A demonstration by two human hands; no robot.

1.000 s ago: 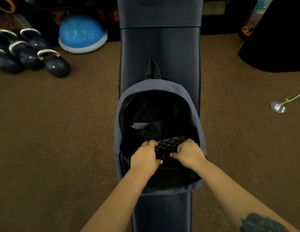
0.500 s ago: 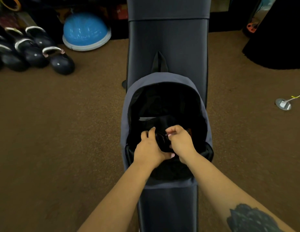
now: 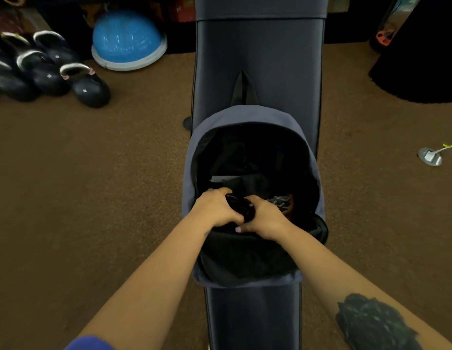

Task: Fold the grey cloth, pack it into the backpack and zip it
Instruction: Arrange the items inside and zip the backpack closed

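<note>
A grey-blue backpack (image 3: 245,117) lies open on a black padded bench (image 3: 257,59), its dark inside facing me. Both my hands are in the opening, close together. My left hand (image 3: 214,210) and my right hand (image 3: 265,219) are both closed on a dark, bunched grey cloth (image 3: 241,207) that sits between them. A grid-patterned part of the cloth (image 3: 280,200) shows just right of my right hand, low inside the bag. The rest of the cloth is hidden by my hands and the dark lining.
Several dark kettlebells (image 3: 88,89) and a blue balance dome (image 3: 127,37) stand on the brown carpet at the far left. A floor socket with a cable (image 3: 429,156) is at the right, and a black mat (image 3: 422,59) lies at the far right.
My hands have come together from holding the cloth spread at the bag's opening. The cloth is now bunched between them and sits deeper inside the backpack.
</note>
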